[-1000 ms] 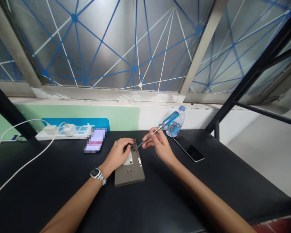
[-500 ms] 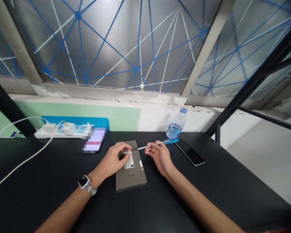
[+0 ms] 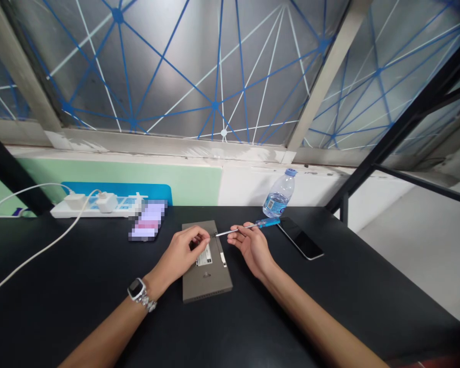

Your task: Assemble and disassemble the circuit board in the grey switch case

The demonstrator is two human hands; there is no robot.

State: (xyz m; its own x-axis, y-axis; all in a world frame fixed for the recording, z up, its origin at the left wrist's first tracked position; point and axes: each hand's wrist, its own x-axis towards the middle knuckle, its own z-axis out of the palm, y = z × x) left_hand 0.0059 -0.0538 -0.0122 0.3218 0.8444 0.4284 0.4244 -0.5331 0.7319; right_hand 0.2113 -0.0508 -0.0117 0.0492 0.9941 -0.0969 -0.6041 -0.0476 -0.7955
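Observation:
A flat grey-brown device with a white label lies lengthwise on the black table. Over its upper part, my left hand has thumb and forefinger drawn together, covering some of the label; whatever lies between the fingertips is hidden. My right hand, palm turned up, grips a screwdriver with a clear blue handle, its shaft lying across the fingers. The metal tip points left, close to my left fingertips and the device's upper right edge. A white strip shows along the device's right side.
A black phone lies right of the screwdriver, below a water bottle by the wall. At the left stand a white power strip with chargers and cables, and a second phone with a lit, blurred screen.
My left thumb and forefinger have come closer together near the screwdriver tip. My right hand and the screwdriver have shifted very slightly left; the device stays in place.

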